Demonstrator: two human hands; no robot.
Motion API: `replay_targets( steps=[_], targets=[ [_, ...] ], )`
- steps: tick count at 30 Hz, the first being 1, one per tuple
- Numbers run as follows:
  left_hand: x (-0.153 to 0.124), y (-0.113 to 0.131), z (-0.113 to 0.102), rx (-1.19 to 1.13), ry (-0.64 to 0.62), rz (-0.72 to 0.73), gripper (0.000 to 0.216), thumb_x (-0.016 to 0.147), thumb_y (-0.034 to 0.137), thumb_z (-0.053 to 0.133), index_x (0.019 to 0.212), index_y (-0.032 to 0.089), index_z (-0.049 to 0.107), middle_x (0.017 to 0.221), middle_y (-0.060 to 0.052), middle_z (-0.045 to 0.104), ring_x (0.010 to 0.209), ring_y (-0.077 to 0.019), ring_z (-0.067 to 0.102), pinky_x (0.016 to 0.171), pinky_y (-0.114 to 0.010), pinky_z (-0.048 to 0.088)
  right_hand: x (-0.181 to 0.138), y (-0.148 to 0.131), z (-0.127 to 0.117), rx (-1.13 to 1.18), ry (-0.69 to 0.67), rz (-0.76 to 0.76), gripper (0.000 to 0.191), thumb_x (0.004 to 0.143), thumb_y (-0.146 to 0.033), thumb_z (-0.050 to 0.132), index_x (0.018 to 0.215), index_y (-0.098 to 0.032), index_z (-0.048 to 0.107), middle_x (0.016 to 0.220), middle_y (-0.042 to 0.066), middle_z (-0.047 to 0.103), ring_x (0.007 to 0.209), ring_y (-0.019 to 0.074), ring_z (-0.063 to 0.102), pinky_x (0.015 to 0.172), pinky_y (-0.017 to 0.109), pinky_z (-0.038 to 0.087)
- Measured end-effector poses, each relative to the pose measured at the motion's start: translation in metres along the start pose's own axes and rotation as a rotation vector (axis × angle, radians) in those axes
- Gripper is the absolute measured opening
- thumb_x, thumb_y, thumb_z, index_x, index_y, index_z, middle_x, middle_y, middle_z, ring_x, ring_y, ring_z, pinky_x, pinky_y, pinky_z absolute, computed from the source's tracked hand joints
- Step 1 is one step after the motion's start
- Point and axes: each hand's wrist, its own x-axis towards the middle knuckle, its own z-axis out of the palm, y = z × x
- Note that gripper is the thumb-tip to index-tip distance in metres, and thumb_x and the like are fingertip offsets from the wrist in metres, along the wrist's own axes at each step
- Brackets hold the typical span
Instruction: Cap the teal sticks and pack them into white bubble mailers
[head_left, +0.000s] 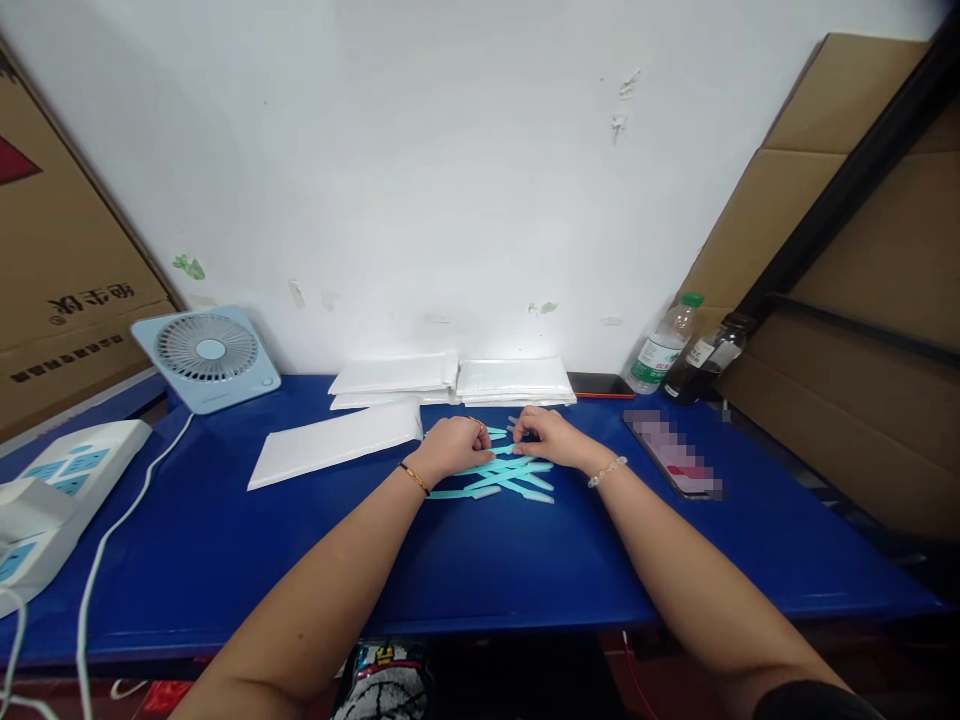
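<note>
The left hand [459, 446] and right hand [547, 438] each pinch one turquoise eyebrow razor [503, 449] above the razor pile [517, 467]. Left of the pile lies a white padded envelope [337, 440]; behind it, stacked envelopes [516, 378]; to its right, on the blue tabletop [517, 580], a smartphone [664, 452].

Wall [450, 180] bright, right side dim, edges stretched.

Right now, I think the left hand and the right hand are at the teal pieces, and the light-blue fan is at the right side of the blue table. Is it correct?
Not quite: the light-blue fan is at the left side of the blue table, as the head view shows. The left hand and right hand are indeed at the teal pieces.
</note>
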Motion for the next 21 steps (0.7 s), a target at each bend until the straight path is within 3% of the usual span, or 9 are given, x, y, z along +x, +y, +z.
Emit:
replay_targets(
  steps=[8, 13, 16, 18, 21],
  targets=[
    [0.002, -0.007, -0.006, 0.080, 0.095, -0.008, 0.019, 0.078, 0.037, 0.059, 0.084, 0.022, 0.069, 0.091, -0.003, 0.071, 0.083, -0.0191, 0.062, 0.071, -0.026, 0.040, 0.000, -0.003, -0.001, 0.119, 0.014, 0.058, 0.017, 0.079, -0.034, 0.064, 0.073, -0.018, 0.061, 0.072, 0.000, 0.059, 0.061, 0.0120, 0.049, 0.059, 0.024, 0.033],
    [0.004, -0.021, -0.011, 0.126, 0.163, -0.105, 0.019, 0.080, 0.038, 0.057, 0.081, 0.024, 0.069, 0.089, -0.001, 0.071, 0.086, -0.0198, 0.061, 0.078, -0.030, 0.039, 0.000, 0.016, -0.004, 0.060, 0.163, 0.151, 0.016, 0.078, -0.033, 0.064, 0.072, -0.018, 0.061, 0.075, 0.001, 0.059, 0.064, 0.0132, 0.049, 0.061, 0.025, 0.035],
    [0.004, -0.024, -0.009, 0.129, 0.177, -0.088, 0.019, 0.079, 0.039, 0.059, 0.084, 0.024, 0.069, 0.090, -0.001, 0.070, 0.088, -0.0207, 0.061, 0.080, -0.031, 0.039, -0.003, 0.017, -0.010, 0.041, 0.205, 0.149, 0.015, 0.077, -0.033, 0.065, 0.077, -0.018, 0.064, 0.082, 0.002, 0.060, 0.068, 0.0136, 0.049, 0.063, 0.026, 0.037],
    [0.003, -0.024, -0.008, 0.122, 0.202, -0.081, 0.021, 0.077, 0.038, 0.061, 0.091, 0.024, 0.068, 0.093, -0.002, 0.070, 0.090, -0.0211, 0.060, 0.080, -0.031, 0.039, -0.006, 0.012, -0.015, 0.076, 0.153, 0.119, 0.017, 0.077, -0.035, 0.065, 0.079, -0.018, 0.066, 0.084, 0.003, 0.059, 0.069, 0.0135, 0.049, 0.063, 0.025, 0.037],
    [0.001, -0.019, -0.009, 0.069, 0.210, -0.072, 0.024, 0.077, 0.040, 0.060, 0.093, 0.023, 0.068, 0.094, -0.003, 0.069, 0.091, -0.0208, 0.060, 0.077, -0.029, 0.041, -0.013, 0.003, -0.021, 0.179, -0.043, 0.085, 0.024, 0.074, -0.040, 0.068, 0.083, -0.019, 0.067, 0.083, 0.002, 0.057, 0.069, 0.0134, 0.050, 0.061, 0.025, 0.039]
  ],
)
